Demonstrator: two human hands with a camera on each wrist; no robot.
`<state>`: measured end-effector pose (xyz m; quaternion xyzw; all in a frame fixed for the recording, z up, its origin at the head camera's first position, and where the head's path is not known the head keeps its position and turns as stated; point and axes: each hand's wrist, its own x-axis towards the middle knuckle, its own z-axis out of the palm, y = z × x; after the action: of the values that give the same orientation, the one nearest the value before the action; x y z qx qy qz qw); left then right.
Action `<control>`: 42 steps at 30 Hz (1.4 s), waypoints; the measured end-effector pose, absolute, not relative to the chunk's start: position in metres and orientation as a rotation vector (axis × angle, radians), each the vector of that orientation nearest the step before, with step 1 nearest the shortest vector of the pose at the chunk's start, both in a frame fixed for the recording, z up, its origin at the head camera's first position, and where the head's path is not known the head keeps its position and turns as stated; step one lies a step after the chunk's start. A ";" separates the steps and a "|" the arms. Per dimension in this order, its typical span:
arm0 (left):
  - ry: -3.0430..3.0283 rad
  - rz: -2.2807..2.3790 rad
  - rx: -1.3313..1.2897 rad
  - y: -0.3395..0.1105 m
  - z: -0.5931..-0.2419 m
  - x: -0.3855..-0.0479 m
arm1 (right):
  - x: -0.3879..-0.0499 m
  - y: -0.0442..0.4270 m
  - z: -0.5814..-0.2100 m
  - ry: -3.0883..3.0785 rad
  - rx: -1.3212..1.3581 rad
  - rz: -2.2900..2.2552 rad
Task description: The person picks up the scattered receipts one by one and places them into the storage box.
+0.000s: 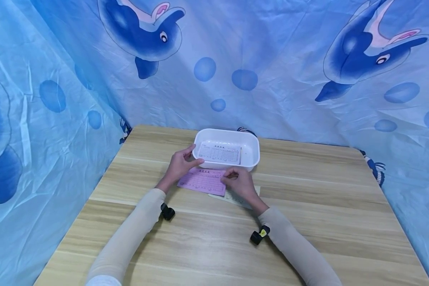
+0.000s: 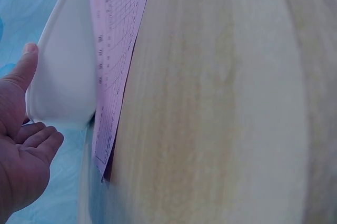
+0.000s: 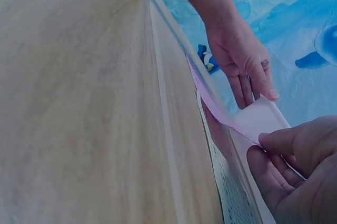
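A white plastic tray (image 1: 252,159) stands at the back of the table with a white printed form (image 1: 218,154) lying in it. My left hand (image 1: 180,165) holds the tray's left end, thumb at the rim and fingers at the outer side. In front of the tray is a pink printed form (image 1: 201,181); its right edge is pinched between thumb and fingers of my right hand (image 1: 239,182). That edge is lifted off the table, as the right wrist view shows. A pale green form (image 1: 232,197) lies partly beneath the pink one and my right hand.
The wooden table (image 1: 207,242) reaches to a blue curtain (image 1: 279,107) with cartoon dolphins behind and at the sides. Dark striped cords (image 1: 376,169) show at the table's edges. Each forearm carries a small black camera (image 1: 168,212).
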<state>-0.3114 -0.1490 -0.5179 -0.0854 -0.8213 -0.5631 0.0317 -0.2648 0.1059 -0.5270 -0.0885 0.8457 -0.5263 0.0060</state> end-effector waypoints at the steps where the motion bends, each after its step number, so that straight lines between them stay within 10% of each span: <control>1: -2.528 -1.733 -0.267 -0.149 -0.518 -0.312 | -0.264 0.106 -0.527 2.644 -0.263 -1.654; 42: -2.549 -1.712 -0.274 -0.151 -0.520 -0.314 | -0.247 0.153 -0.497 2.602 -0.315 -1.672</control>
<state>-0.3142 -0.1506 -0.5202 -0.0888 -0.8265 -0.5551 0.0297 -0.2467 0.1527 -0.4969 -0.1014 0.8367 -0.5379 0.0164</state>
